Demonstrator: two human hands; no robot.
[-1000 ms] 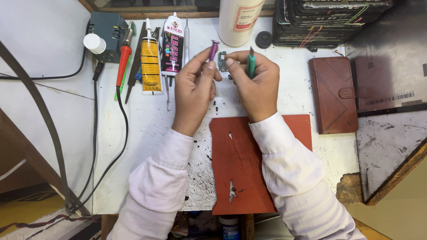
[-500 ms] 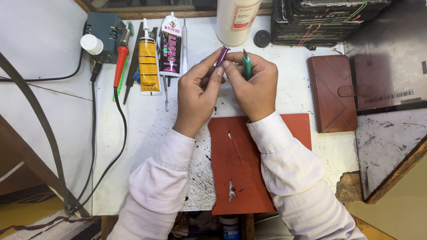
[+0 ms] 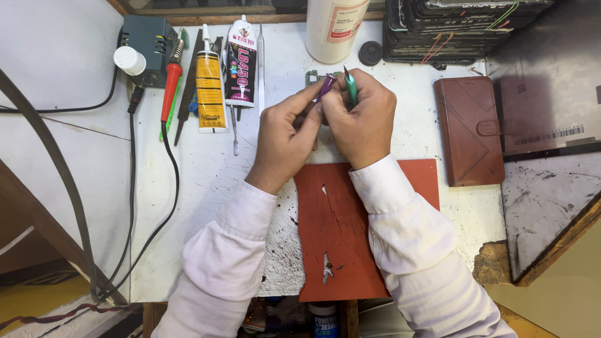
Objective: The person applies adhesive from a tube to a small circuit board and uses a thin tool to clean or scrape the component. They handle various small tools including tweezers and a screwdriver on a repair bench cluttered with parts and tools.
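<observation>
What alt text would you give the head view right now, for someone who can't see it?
Two hands meet above a worn red mat on a white workbench: the left hand grips a purple tool, the right hand a green one, over a small circuit board. Glue tubes lie to the left, a brown wallet case to the right.

A white table [image 3: 206,188], scuffed and speckled with black marks, is carrying everything. A torn red mat [image 3: 350,250] is lying at its near edge. At the far left a yellow tube [image 3: 210,87] and a black-labelled tube [image 3: 241,66] are lying side by side, with a red-handled soldering iron [image 3: 170,87] just left of them. A white bottle [image 3: 332,28] is standing at the far edge, and a brown wallet case [image 3: 469,128] is resting to the right.
</observation>
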